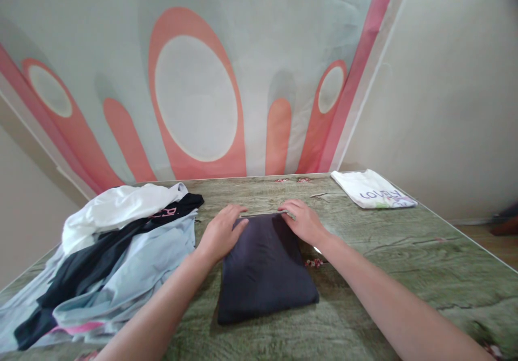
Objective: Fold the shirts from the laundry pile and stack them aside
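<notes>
The left hand [220,232] and right hand [304,222] lie flat, fingers spread, on the far corners of a folded dark garment [265,269], gripping nothing. The garment rests mid-table [404,264]. A heap of loose clothes [109,253] lies left; a folded white shirt [373,189] sits at the far right.

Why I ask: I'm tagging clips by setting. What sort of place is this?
Likely a home room used for folding laundry: a heap of loose clothes on a wood-grain table, a folded white T-shirt at its far corner, and the left hand and right hand pressing a folded dark garment.
</notes>
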`<state>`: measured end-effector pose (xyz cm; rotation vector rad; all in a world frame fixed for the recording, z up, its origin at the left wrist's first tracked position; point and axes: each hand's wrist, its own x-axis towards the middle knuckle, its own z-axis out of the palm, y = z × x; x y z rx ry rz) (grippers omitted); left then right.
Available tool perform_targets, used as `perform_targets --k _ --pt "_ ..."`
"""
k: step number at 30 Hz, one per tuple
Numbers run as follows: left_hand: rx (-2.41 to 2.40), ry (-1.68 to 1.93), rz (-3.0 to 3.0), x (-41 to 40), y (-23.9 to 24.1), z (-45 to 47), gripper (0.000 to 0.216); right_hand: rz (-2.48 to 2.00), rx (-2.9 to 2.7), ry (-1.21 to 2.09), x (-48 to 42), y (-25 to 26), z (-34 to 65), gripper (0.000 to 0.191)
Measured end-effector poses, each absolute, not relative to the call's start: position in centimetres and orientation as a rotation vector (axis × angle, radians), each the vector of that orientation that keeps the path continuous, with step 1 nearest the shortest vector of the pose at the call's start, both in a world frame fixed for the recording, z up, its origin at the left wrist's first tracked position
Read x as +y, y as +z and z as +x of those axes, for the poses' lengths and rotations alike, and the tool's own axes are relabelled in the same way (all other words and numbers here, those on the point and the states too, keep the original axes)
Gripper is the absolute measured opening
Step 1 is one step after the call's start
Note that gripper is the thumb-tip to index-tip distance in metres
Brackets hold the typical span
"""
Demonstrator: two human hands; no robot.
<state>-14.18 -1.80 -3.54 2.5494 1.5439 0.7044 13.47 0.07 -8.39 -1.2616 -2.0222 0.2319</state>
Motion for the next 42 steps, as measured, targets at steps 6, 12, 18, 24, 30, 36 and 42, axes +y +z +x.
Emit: perform_targets --k 6,12,18,24,30,36,42 --pt "1.309 0.191 2.74 -2.4 -6.7 -13.0 0.056 -1.125 -2.249 0.268 0.1 -9.1 13.7 0.018" --pt "1.441 0.193 2.801 -4.3 -5.0 -11.2 0.049 -1.32 -2.137 0.341 0.9 -10.1 14.5 0.022" --pt "1.368 0.262 2.684 -5.9 -3.3 -7.8 0.034 -1.55 -2.099 0.531 1.5 -9.5 14.4 0.025" --pt "1.095 0.201 2.763 -2.8 -4.6 -7.4 0.038 -1.695 -2.048 0.705 1.7 -8.3 15.5 0.014" --pt "1.184 0.024 2.716 -1.3 -2.0 -4.9 0.034 -1.721 -2.023 1.052 0.7 -7.0 16.5 0.02" --pt "1.261 -0.001 2.686 -5.4 -2.6 -2.0 0.059 -1.592 -2.229 1.142 0.3 -6.3 18.0 0.018" --pt "0.904 -0.08 2.757 -8.4 -2.5 -8.1 0.054 -1.497 -2.032 0.488 0.9 -6.5 18.1 0.037"
